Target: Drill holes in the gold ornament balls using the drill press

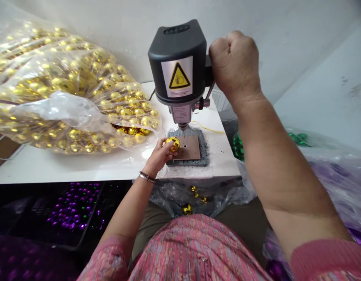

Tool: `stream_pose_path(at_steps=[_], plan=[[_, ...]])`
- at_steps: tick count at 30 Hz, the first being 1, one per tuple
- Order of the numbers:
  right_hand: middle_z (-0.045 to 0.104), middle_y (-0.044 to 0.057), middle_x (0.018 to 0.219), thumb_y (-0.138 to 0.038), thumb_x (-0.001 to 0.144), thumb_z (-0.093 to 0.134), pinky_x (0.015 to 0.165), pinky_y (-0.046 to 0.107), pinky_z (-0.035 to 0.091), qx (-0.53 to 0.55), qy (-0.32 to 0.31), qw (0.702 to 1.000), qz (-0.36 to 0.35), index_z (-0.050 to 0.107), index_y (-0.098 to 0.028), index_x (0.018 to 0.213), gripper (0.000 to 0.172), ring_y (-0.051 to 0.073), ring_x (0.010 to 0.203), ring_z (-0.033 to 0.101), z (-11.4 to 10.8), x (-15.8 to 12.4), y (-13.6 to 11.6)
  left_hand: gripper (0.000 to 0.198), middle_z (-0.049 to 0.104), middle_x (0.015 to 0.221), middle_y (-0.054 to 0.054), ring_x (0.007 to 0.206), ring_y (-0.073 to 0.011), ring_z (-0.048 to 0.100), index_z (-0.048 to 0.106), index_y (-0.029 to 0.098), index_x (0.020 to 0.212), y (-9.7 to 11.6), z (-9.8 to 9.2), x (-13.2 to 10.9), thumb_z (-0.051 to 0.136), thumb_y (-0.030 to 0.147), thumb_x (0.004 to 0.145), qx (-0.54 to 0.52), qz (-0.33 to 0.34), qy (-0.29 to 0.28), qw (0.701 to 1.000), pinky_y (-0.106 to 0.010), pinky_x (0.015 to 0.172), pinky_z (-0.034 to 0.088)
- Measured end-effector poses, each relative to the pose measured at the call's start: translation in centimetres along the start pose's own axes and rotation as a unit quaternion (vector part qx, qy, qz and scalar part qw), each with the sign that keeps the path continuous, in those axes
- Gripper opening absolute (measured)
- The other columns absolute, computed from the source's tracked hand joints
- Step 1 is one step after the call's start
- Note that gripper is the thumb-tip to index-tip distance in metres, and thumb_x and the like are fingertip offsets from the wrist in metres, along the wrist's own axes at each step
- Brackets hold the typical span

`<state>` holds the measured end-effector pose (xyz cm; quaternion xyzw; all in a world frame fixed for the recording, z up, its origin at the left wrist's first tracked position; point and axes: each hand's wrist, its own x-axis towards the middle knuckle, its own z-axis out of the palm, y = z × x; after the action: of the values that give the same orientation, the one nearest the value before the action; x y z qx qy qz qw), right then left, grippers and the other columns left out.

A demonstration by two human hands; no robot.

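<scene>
Just at the thin steel drill bit's (pixel 183 133) seven o'clock, round gold mirrored ball (pixel 173 144) pinched in left hand (pixel 159 158), right hand (pixel 234 66) clenched in a fist.

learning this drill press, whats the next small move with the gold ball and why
I'd probably ease the gold faceted ball slightly right, under the drill bit. Your left hand holds it just left of the bit, above the brown plate, while your right hand grips the feed lever.

Left hand (pixel 159 158) low and curled, right hand (pixel 234 68) raised, clenched
</scene>
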<state>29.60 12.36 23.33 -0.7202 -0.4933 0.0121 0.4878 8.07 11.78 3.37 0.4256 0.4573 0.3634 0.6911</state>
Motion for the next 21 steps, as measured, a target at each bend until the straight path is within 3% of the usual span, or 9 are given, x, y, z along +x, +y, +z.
stream_pose_path(at_steps=[4,11,15,21], plan=[[0.026,-0.006,0.063,-0.018,0.098,0.041,0.069,0.032,0.013,0.006,-0.004,1.000,-0.001,0.027,-0.019,0.063,0.038,0.009,0.065,0.014,0.0,0.1,0.0,0.055,0.067,0.076,0.004,0.048,-0.0058,0.055,0.048,0.021,0.107,0.2,1.1,0.7,0.085,0.037,0.070,0.100,0.018,0.061,0.993,-0.016,0.048,0.039],[0.029,-0.007,0.070,-0.019,0.100,0.035,0.078,0.024,0.027,-0.010,-0.005,1.000,-0.005,0.027,-0.020,0.066,0.035,0.006,0.067,0.016,0.3,0.3,0.2,0.056,0.067,0.084,0.003,0.058,-0.0069,0.057,0.053,0.019,0.113,-0.4,1.5,1.8,0.084,0.035,0.069,0.205,0.060,0.059,0.975,-0.018,0.054,0.044],[0.032,-0.006,0.072,-0.022,0.100,0.035,0.088,0.024,0.036,-0.010,-0.002,1.000,-0.017,0.026,-0.021,0.068,0.033,0.005,0.072,0.031,0.5,0.4,0.3,0.055,0.071,0.095,-0.002,0.076,-0.0119,0.063,0.062,0.018,0.118,-0.5,1.5,2.1,0.084,0.033,0.070,0.298,0.098,0.067,0.947,-0.023,0.069,0.051],[0.031,-0.005,0.074,-0.023,0.099,0.032,0.097,0.027,0.038,-0.013,-0.009,1.000,-0.020,0.025,-0.021,0.069,0.031,0.005,0.084,0.047,0.4,0.4,0.3,0.065,0.075,0.105,-0.006,0.096,-0.0208,0.068,0.067,0.016,0.130,0.2,2.7,2.2,0.084,0.030,0.070,0.414,0.112,0.042,0.902,-0.031,0.090,0.053]])
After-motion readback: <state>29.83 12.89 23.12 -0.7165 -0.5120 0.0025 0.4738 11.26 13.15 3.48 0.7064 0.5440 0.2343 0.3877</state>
